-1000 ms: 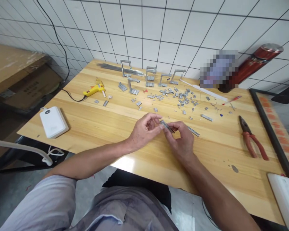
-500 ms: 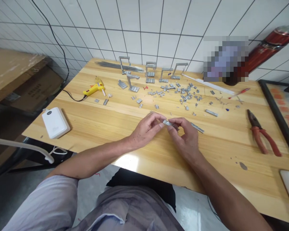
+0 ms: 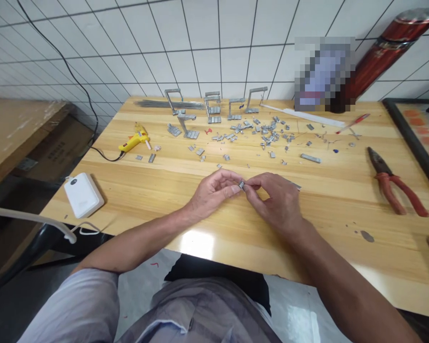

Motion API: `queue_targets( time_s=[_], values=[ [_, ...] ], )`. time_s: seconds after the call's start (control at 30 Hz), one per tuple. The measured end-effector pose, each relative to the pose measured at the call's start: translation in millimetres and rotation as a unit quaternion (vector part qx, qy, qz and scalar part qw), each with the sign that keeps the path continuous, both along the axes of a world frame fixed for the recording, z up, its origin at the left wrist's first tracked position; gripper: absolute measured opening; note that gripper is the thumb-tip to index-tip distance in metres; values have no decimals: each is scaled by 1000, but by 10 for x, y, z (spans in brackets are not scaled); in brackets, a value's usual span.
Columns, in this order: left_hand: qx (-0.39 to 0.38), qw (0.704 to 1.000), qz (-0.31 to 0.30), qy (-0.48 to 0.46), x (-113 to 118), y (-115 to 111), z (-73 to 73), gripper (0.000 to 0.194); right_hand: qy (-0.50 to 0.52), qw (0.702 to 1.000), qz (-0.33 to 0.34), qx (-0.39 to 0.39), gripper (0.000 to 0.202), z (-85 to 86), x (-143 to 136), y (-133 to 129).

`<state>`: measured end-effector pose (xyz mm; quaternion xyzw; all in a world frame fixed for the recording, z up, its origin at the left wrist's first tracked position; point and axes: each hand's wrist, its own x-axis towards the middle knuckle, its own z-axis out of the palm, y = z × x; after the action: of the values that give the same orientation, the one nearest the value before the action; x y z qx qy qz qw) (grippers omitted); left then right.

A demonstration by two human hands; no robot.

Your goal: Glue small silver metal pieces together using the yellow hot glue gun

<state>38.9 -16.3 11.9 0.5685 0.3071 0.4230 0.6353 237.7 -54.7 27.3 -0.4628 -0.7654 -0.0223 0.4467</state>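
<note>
Between the fingertips of both hands is a small grey metal piece (image 3: pixel 241 184), mostly covered by the fingers. My left hand (image 3: pixel 214 190) pinches it from the left with thumb and fingers. From the right, my right hand (image 3: pixel 275 195) grips the same piece, thumb and forefinger pressed together. Partly hidden behind the right hand lies a flat grey strip (image 3: pixel 293 184) on the wooden table (image 3: pixel 157 190). Beyond the hands, small grey metal bits (image 3: pixel 271 133) are scattered about. Several bent grey metal frames (image 3: pixel 188 127) stand upright near the wall.
Pliers with red handles (image 3: pixel 396 188) lie at the right. To the left are a yellow glue gun (image 3: pixel 134 141) with a black cord and a white power bank (image 3: pixel 84 194). A bundle of thin rods (image 3: pixel 153 104), a red pen (image 3: pixel 353 123) and a red flask (image 3: pixel 382 57) are along the back.
The grey piece has turned between my fingertips, and less of it shows. My right hand's fingers have closed in around its end. The camera view has shifted slightly.
</note>
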Motion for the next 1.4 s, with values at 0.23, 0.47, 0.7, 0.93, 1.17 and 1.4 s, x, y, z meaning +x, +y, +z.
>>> queue_targets(
  time_s=[0.23,0.47,0.7,0.93,1.17,1.4],
  values=[
    [-37,999,-17,6,-10,-9,37,38,24,999,7,-39,13,10,-20,-17],
    [-22,1000,-7,18,-18,-7,35,32,43,997,22,-56,16,11,-25,-24],
    [-17,1000,-8,17,-18,-18,61,31,59,997,37,-45,17,19,-32,-28],
    [-20,1000,-5,23,-24,-16,49,31,67,996,42,-45,17,14,-33,-29],
    [-16,999,-5,28,-22,-21,41,32,63,995,32,-64,18,25,-43,-31],
    [-14,1000,-8,22,-13,-36,67,31,71,995,31,-56,16,17,-58,-39]
  ],
)
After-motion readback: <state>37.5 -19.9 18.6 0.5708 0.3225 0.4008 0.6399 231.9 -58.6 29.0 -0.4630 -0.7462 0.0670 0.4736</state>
